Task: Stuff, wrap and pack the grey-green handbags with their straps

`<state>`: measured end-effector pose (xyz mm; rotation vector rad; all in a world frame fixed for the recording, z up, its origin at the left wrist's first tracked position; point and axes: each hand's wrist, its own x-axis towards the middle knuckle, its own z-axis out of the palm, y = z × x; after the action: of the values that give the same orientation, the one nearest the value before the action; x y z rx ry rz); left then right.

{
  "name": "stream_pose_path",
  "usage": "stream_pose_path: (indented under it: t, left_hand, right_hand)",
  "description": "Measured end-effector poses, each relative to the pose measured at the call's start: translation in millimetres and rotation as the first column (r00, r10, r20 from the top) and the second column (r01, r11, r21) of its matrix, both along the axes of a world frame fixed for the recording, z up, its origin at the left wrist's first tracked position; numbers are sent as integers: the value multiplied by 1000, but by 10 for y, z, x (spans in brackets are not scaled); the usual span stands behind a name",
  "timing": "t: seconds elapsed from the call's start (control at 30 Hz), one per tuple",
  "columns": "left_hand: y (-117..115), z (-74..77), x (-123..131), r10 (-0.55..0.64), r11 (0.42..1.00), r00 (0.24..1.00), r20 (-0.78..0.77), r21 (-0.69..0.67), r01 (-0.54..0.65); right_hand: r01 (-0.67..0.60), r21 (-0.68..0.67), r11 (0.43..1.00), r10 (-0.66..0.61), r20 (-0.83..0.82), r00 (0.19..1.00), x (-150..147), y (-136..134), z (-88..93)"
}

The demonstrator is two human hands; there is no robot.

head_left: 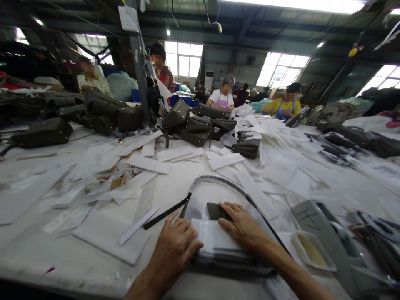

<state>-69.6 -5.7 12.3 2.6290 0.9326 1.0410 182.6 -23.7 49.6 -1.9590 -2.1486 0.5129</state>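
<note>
A dark grey-green handbag (218, 211) lies on the table in front of me, partly covered by white wrapping sheet (225, 239) with a strip of clear plastic across it. Its long strap (231, 181) arches away behind the bag, and a loose strap end (167, 211) points left. My right hand (242, 223) rests flat on the bag's dark flap and the white sheet, fingers extended. At the bag's left edge is my left hand (178, 241), its fingers bent but apart and the thumb touching the white sheet. The bag's underside is hidden.
White foam sheets (109, 235) and paper strips cover much of the table. Piled dark bags (196, 125) stand farther back. To my right are a grey tape dispenser (325, 233) and a plastic tray (314, 252) with something yellowish. Several people work across the table.
</note>
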Motion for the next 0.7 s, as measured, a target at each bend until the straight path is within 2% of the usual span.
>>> stream_pose_path:
  t: [0.07,0.13,0.27,0.37,0.5,0.6,0.7]
  left_hand:
    - [-10,68,-86,16,1000,1000,-12,-6,-16]
    - [24,69,-147,60,998,997,-51,27,-59]
    - [127,-131,-196,121,990,983,-136,90,-109]
    - [178,-244,-215,95,995,983,-156,-16,-98]
    - [309,-137,-225,144,976,986,-86,-152,-156]
    - [484,-21,-172,230,930,966,-121,-265,-254]
    - [608,-1,-50,244,873,935,-257,-362,-327]
  right_hand:
    - [-44,-28,999,44,-24,999,-114,-132,35]
    - [-66,-19,998,66,-13,998,-213,-229,22]
    - [-115,-72,991,113,-29,993,-307,-294,-49]
    - [-147,-155,977,137,-74,988,-301,-286,-29]
    - [-127,-170,977,118,-61,991,-272,-292,-20]
    - [-120,-55,991,119,-13,993,-208,-307,-185]
    - [-189,86,978,185,61,981,-61,-299,-488]
